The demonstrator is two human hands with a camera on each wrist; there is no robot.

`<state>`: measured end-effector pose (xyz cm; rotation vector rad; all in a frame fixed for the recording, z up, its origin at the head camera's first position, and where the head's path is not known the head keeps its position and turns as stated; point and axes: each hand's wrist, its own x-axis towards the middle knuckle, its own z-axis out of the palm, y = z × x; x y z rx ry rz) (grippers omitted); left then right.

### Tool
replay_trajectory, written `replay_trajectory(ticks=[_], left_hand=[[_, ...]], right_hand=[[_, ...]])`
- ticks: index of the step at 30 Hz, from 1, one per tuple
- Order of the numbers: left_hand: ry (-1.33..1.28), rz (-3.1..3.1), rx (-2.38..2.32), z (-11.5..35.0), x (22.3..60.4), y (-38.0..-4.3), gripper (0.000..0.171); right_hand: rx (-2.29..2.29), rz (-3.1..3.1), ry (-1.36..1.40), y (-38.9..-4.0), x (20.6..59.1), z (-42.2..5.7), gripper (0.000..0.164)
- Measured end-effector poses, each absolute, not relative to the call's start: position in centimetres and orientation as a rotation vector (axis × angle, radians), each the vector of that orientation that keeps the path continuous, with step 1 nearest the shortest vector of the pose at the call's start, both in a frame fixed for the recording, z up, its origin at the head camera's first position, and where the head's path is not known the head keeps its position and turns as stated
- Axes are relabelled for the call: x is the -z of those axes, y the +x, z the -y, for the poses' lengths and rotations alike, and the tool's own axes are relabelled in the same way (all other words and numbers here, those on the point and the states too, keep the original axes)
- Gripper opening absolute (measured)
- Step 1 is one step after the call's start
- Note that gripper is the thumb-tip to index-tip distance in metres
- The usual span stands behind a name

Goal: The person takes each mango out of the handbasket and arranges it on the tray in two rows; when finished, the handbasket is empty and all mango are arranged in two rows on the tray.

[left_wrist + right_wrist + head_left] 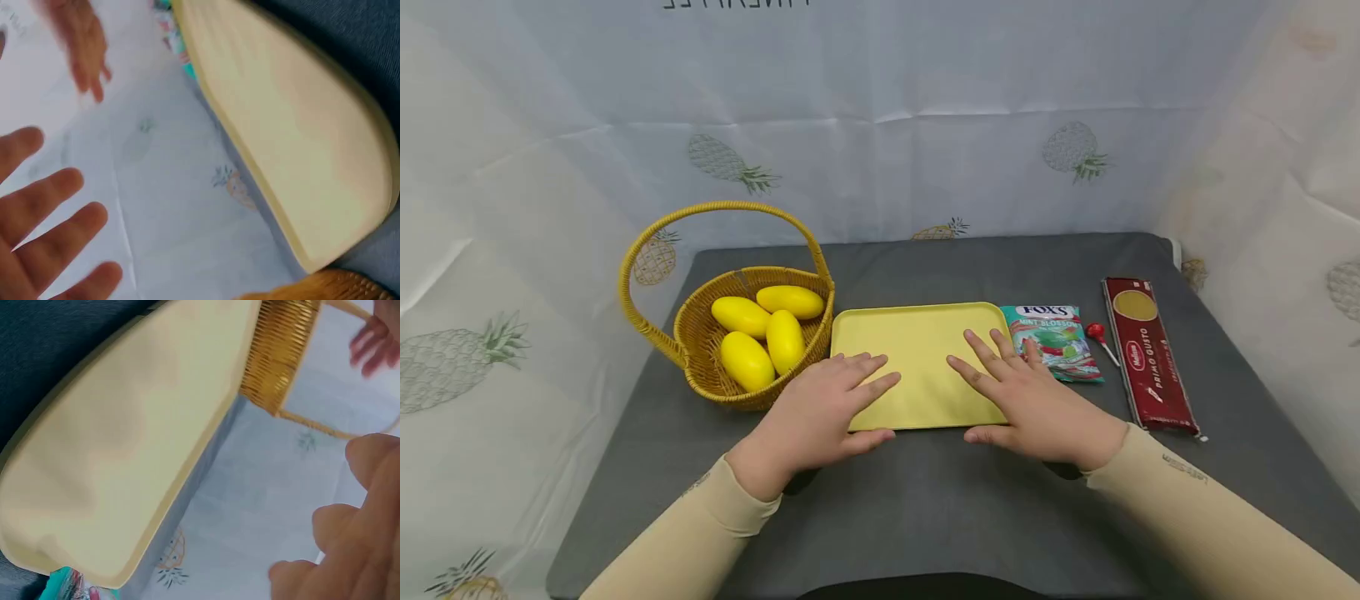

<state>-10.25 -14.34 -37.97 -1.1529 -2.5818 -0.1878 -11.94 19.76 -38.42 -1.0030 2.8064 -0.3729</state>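
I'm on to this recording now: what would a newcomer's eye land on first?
Probably the four bright yellow ovals in the tall-handled basket on the left. Next, the yellow tray in the middle, with the left hand and right hand, fingers apart, at its near corners. To its right, the teal bag, red lollipop and dark red pack stand out.

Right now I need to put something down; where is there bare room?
The middle of the tray; the table behind it, between basket and candy bag; and before it, between the sleeves. Crowded: right of the tray, with candy bag, lollipop and red packet.
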Motion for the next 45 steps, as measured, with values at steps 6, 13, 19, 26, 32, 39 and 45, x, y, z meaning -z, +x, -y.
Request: replay_trajectory(ticks=[6,13,19,26,32,39,45], left_hand=[[-0.73,2.612,0.745,16.9,36.6,-10.9,0.05],[0.133,2.694,1.393,21.4,35.1,-14.4,0.048],[0.454,2.874,1.48,23.3,35.4,-17.6,0.066],[0.486,3.096,1.268,23.4,35.8,-18.9,0.067],[0.298,3.234,0.937,23.0,36.7,-19.4,0.067],[0.254,3.254,0.858,22.5,37.6,-19.8,0.077],[0.269,3.205,0.982,22.6,37.9,-19.4,0.074]], right_hand=[[0.608,-2.75,-0.882,-11.7,39.3,-21.8,0.094],[0.776,-2.69,-0.659,-11.2,41.7,-23.8,0.098],[0.668,-2.746,-0.469,-10.7,44.2,-24.4,0.1],[0.557,-2.825,-0.363,-11.0,45.4,-24.2,0.093],[0.572,-2.794,-0.361,-11.5,45.8,-24.7,0.087],[0.597,-2.779,-0.37,-11.6,46.0,-25.1,0.084],[0.623,-2.785,-0.395,-11.3,46.1,-25.4,0.079]])
